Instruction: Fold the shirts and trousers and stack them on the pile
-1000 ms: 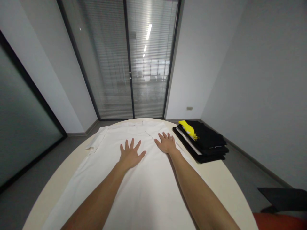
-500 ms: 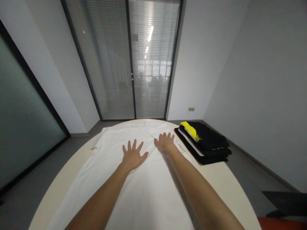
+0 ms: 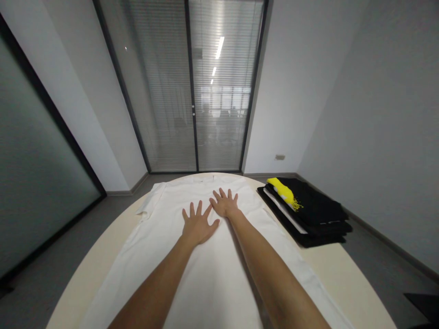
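Two open hands on one white shirt

The left hand (image 3: pixel 198 227) lies open on the white shirt (image 3: pixel 212 274), fingers spread, grasping nothing. The right hand (image 3: pixel 224 204), also open with fingers fanned, rests on the cloth just beside it, slightly farther up; whether their fingertips touch, I cannot tell. One shirt is spread over the middle of one round counter (image 3: pixel 350 269). One stack of folded clothes (image 3: pixel 308 205), mostly black, with a yellow patch on top, sits at the right; its layers are too merged to count.
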The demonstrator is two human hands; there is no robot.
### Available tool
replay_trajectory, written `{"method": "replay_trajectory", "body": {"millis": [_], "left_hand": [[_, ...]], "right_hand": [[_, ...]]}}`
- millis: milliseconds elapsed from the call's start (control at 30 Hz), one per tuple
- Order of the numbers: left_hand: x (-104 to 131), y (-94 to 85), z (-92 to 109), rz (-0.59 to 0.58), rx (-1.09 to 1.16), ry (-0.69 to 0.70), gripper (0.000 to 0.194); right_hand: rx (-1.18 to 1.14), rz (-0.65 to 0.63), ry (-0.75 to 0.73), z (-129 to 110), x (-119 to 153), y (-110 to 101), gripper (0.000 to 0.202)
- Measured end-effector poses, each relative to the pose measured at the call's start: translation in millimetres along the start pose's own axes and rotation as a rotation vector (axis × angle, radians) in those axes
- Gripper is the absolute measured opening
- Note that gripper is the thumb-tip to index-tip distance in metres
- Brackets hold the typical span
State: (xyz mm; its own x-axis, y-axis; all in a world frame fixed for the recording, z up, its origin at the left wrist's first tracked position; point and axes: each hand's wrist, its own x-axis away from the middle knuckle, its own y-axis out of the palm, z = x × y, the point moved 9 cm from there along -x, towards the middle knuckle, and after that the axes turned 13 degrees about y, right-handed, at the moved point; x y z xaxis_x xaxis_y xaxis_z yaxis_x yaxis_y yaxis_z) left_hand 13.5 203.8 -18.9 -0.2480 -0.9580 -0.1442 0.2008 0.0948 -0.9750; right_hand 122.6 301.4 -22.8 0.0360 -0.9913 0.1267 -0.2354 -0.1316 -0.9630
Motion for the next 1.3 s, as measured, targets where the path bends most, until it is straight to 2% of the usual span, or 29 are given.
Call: {"method": "replay_trajectory", "body": {"millis": [67, 167, 233, 333, 467, 533, 667, 700, 767, 833, 933, 1167, 1300], "left_hand": [[-1, -0.1, -1, 0.033, 0.010, 0.003, 0.079], [1, -2.0, -4, 0.111, 0.039, -0.005, 0.075], [2, -4.7, -8, 0.185, 0.064, -0.024, 0.066], [2, -11.5, -14, 0.319, 0.121, -0.039, 0.053], [8, -33.5, -29, 0.529, 0.186, -0.063, 0.042], [19, -48.6, -50, 0.599, 0.153, -0.180, 0.040], [59, -73.7, -115, 0.667, 0.071, -0.570, 0.043], [70, -75.7, -131, 0.663, 0.067, -0.661, 0.045], [85, -69.8, -158, 0.585, 0.107, -0.814, 0.049], [93, -62.2, -172, 0.521, 0.137, -0.892, 0.052], [95, -60.3, -173, 0.536, 0.107, -0.883, 0.053], [85, -56.8, -163, 0.556, -0.001, -0.710, 0.060], [79, -63.3, -156, 0.586, -0.063, -0.632, 0.059]], "right_hand": [[-0.023, 0.078, -0.021, 0, 5, -8, 0.066], [-0.030, 0.201, -0.133, -9, 18, -21, 0.058], [0.005, 0.187, -0.205, -18, 25, -22, 0.054], [0.048, 0.130, -0.187, -23, 32, -17, 0.051], [-0.028, 0.136, -0.174, -27, 47, -11, 0.057], [-0.083, 0.148, -0.199, -27, 54, -9, 0.057], [-0.140, 0.143, -0.253, -26, 59, -9, 0.051], [-0.148, 0.137, -0.261, -26, 58, -10, 0.051], [-0.163, 0.127, -0.262, -25, 56, -10, 0.050], [-0.174, 0.124, -0.257, -25, 54, -10, 0.050], [-0.184, 0.119, -0.251, -24, 54, -10, 0.051], [-0.156, 0.120, -0.236, -23, 54, -9, 0.050], [-0.169, 0.121, -0.241, -23, 54, -9, 0.050]]}}
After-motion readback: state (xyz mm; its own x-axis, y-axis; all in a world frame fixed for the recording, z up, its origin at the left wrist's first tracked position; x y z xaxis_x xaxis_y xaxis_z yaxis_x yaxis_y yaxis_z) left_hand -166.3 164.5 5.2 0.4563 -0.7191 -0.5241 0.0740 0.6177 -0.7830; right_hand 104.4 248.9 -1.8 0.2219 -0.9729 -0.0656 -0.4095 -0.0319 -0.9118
